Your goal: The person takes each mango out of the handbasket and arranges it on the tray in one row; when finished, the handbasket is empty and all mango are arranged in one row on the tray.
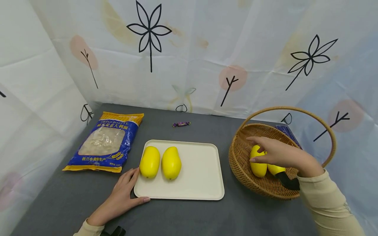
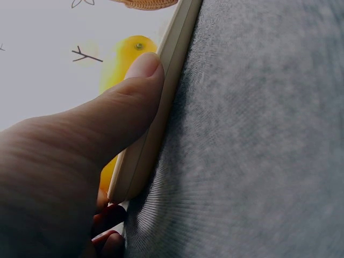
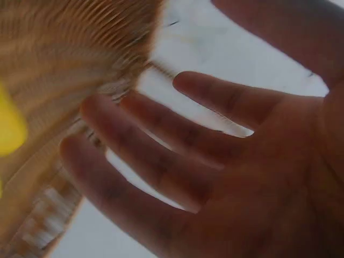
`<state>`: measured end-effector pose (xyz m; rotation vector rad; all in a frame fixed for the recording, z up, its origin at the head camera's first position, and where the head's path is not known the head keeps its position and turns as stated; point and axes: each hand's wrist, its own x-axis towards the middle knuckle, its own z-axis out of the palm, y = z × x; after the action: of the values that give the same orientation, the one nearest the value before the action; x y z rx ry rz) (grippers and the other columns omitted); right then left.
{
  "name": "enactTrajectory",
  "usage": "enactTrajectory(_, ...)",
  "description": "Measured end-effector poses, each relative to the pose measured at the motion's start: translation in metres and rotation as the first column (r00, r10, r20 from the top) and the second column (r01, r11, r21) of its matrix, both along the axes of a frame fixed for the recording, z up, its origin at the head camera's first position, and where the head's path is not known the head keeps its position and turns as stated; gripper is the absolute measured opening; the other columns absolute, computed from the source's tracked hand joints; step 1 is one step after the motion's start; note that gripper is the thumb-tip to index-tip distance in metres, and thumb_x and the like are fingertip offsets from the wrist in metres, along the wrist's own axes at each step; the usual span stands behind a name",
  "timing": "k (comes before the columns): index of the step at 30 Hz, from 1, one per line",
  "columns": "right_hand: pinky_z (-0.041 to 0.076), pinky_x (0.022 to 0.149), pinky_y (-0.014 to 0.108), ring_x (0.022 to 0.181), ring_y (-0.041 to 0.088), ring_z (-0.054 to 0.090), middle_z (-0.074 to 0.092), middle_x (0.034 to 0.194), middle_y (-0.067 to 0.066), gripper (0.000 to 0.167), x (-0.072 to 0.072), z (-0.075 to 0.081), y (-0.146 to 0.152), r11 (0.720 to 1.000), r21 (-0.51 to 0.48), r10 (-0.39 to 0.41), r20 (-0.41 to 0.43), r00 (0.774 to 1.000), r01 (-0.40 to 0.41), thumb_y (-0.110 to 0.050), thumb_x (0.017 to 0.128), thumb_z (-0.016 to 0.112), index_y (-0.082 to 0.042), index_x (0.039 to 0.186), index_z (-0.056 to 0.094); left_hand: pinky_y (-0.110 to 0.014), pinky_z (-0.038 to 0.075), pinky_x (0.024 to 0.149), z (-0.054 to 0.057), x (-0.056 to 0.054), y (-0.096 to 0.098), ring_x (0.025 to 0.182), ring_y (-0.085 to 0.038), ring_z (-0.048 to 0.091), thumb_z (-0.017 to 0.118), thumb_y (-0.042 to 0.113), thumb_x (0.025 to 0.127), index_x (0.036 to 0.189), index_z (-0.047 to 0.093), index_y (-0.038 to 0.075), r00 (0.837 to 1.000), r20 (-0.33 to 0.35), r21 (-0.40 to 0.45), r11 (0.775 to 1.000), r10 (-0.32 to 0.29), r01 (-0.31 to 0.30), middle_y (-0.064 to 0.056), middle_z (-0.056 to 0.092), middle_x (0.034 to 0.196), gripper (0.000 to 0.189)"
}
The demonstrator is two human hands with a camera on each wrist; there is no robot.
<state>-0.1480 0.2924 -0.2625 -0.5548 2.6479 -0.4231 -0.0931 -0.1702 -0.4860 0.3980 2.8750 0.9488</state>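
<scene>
Two yellow mangoes, the left one [image 1: 150,162] and the right one [image 1: 171,163], lie side by side on the left part of a cream tray [image 1: 198,170]. My left hand [image 1: 122,193] holds the tray's near left corner, fingers along the left side and thumb at the front edge; the left wrist view shows the thumb [image 2: 144,67] against the rim. Over a wicker basket [image 1: 239,157] is my right hand [image 1: 276,152], fingers spread and nothing held. Beneath it, inside the basket, lie a yellow mango [image 1: 258,168] and another mango [image 1: 276,169], partly hidden by the hand and wrist.
A blue and yellow pasta bag [image 1: 103,141] lies left of the tray. Behind the tray is a small purple wrapped candy [image 1: 181,124]. The basket's tall handle [image 1: 283,108] arches above it, and a dark blue box [image 1: 286,131] sits behind. Printed cloth hangs around the grey table.
</scene>
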Motion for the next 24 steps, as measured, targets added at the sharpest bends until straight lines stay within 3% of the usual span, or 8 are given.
enactTrajectory(8,0.047,0.089,0.056,0.119,0.051,0.045,0.033,0.141,0.038,0.083,-0.027,-0.023,0.045,0.987,0.115,-0.118,0.057,0.991,0.111,-0.038,0.090,0.066,0.011,0.145,0.027,-0.069,0.023,0.103,-0.001,-0.001,0.000,0.136,-0.043,0.021,0.065,0.074,0.070,0.151,0.023,0.002,1.000,0.022,-0.007,1.000,0.001,-0.001,-0.023,0.027,0.149,0.116)
enactTrajectory(15,0.023,0.101,0.071,0.130,0.063,0.013,0.021,0.142,0.044,0.090,-0.036,-0.045,0.069,0.952,0.216,-0.236,0.080,0.968,0.215,-0.035,0.087,0.068,0.018,0.143,0.021,-0.069,0.023,0.102,0.001,0.000,0.000,0.135,-0.043,0.021,0.064,0.074,0.071,0.152,0.024,0.003,1.000,0.012,-0.006,1.000,-0.002,0.002,-0.023,0.027,0.149,0.115)
enactTrajectory(19,0.021,0.102,0.071,0.129,0.064,0.012,0.018,0.141,0.047,0.093,-0.040,-0.053,0.079,0.941,0.238,-0.269,0.100,0.958,0.240,-0.033,0.086,0.070,0.020,0.142,0.019,-0.070,0.023,0.102,0.001,0.000,0.000,0.135,-0.043,0.021,0.064,0.074,0.071,0.152,0.023,0.003,1.000,0.015,-0.007,1.000,0.000,0.000,-0.024,0.027,0.149,0.115)
enactTrajectory(24,0.032,0.099,0.066,0.125,0.063,0.026,0.022,0.138,0.048,0.092,-0.045,-0.061,0.086,0.934,0.267,-0.275,0.120,0.954,0.236,-0.028,0.085,0.071,0.023,0.140,0.017,-0.070,0.022,0.103,0.001,0.000,0.000,0.136,-0.043,0.020,0.064,0.074,0.070,0.152,0.023,0.004,1.000,0.031,-0.010,1.000,0.006,-0.006,-0.023,0.026,0.150,0.116)
